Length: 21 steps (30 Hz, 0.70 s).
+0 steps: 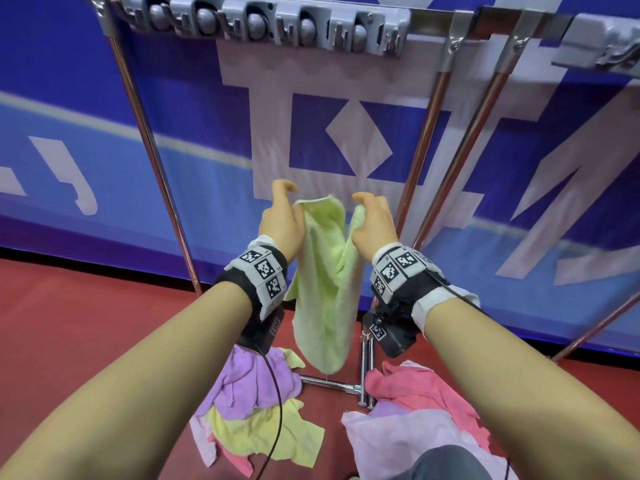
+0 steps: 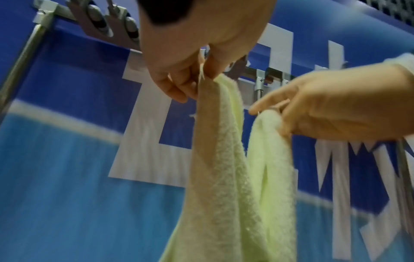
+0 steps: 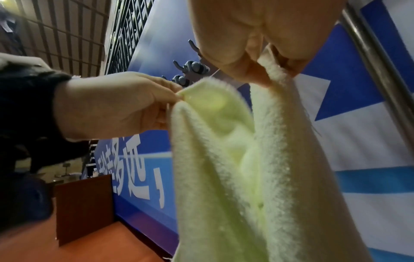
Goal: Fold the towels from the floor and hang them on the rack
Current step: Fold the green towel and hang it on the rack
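Head view: the left hand [image 1: 280,220] and right hand [image 1: 372,221] each pinched one top corner of the pale green terry towel [image 1: 323,289]. It hung between them, long axis vertical, well below the grey metal rack bar [image 1: 263,26]. Both hands were equally near. Crumpled coloured towels [image 1: 256,403] lay on the red floor [image 1: 86,323].

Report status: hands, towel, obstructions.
Left hand and right hand each pinch a top corner of green towel, hanging below rack. Floor towels remain. No obstruction seen.
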Each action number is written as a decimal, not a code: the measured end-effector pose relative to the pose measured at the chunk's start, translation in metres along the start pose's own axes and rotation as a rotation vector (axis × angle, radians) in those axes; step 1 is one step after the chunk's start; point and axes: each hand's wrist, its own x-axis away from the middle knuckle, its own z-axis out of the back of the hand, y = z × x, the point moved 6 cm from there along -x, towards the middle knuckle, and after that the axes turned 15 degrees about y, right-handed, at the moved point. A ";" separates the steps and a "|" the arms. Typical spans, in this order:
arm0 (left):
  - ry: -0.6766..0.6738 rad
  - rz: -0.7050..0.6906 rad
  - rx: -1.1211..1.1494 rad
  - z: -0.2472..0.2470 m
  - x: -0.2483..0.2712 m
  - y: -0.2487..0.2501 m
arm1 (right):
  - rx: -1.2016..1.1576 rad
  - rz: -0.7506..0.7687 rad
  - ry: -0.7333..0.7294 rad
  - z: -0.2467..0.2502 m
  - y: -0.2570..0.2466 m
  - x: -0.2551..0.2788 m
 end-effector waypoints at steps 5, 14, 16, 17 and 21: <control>0.062 0.053 0.000 0.009 -0.012 -0.002 | 0.075 0.020 0.113 0.020 0.012 -0.009; -0.065 -0.007 -0.458 0.011 -0.023 -0.014 | -0.117 -0.229 0.358 0.043 0.034 -0.019; -0.121 -0.057 -0.592 0.008 -0.021 -0.018 | -0.136 -0.202 0.390 0.046 0.032 -0.020; -0.123 -0.067 -0.653 0.009 -0.023 -0.020 | -0.123 -0.194 0.394 0.048 0.030 -0.021; -0.097 -0.043 -0.689 0.018 -0.032 -0.020 | -0.004 -0.203 0.315 0.043 0.032 -0.021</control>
